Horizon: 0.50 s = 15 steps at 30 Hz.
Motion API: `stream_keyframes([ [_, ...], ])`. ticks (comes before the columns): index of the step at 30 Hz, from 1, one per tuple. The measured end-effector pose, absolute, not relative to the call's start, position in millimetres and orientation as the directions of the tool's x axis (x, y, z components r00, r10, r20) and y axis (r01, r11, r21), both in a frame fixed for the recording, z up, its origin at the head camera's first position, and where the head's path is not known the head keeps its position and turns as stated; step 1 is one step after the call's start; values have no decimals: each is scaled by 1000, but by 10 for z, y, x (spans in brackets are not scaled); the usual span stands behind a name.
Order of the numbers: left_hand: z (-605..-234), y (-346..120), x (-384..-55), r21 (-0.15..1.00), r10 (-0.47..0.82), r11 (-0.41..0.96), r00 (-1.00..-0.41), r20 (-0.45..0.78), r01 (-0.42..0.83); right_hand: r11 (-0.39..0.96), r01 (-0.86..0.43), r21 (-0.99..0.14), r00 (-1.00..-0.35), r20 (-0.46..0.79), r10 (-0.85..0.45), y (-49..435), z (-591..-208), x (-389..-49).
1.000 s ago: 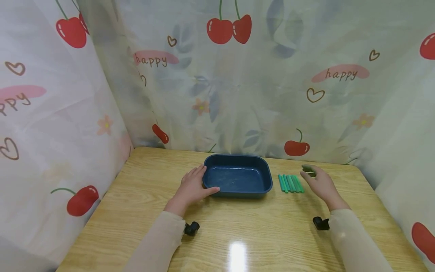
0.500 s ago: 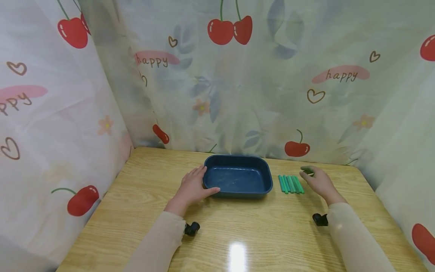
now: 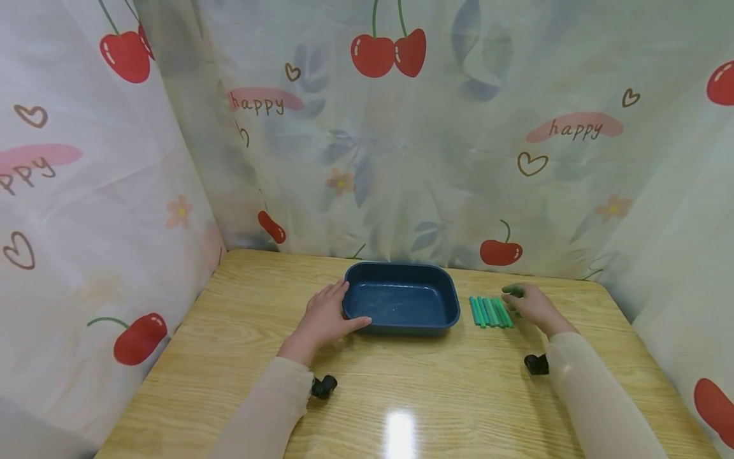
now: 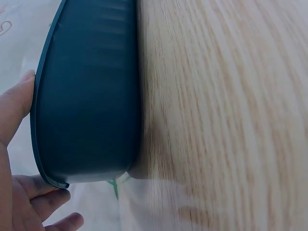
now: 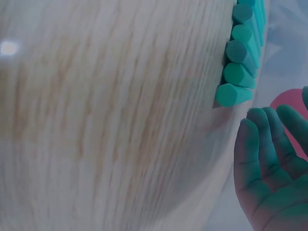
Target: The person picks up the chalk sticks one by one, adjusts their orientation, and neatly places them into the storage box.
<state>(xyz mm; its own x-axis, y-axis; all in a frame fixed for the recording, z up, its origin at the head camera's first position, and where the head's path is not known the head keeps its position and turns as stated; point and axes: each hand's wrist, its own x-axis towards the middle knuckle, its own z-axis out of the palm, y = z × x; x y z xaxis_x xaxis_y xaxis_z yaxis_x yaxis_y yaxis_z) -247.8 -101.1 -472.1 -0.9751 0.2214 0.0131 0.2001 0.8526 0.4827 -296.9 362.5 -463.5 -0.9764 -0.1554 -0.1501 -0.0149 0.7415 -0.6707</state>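
A dark blue plastic basin (image 3: 398,306) stands on the wooden table. My left hand (image 3: 325,317) holds its near left corner, thumb at the front rim and fingers along the left side. In the left wrist view the thumb (image 4: 18,103) touches the rim, and the fingertips meet the basin (image 4: 89,91) round the corner. Right of the basin several short green sticks (image 3: 490,312) lie side by side in a row. My right hand (image 3: 536,305) hovers just right of the row, holding nothing. Its fingers (image 5: 267,144) are extended, apart from the nearest green stick (image 5: 232,95).
Light wood table (image 3: 424,395) spreads in front of the basin, with a bright reflection near its front. A printed cherry curtain (image 3: 401,159) hangs behind and at both sides. Small black devices (image 3: 324,386) sit at both wrists.
My right hand has moved slightly left and nearer to the green sticks. The left hand and the basin stay in place.
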Motion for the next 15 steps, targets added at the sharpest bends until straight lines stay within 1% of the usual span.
stream_keyframes([
  [7, -4729, -1016, -2480, 489, 218, 849, -976, 21, 200, 799, -30, -601, -972, -168, -163, 3638, -4687, -3027],
  [15, -4721, -1007, -2472, 493, 214, 848, -977, 14, 193, 804, -37, -593, -969, -176, -175, 3655, -4755, -3081],
])
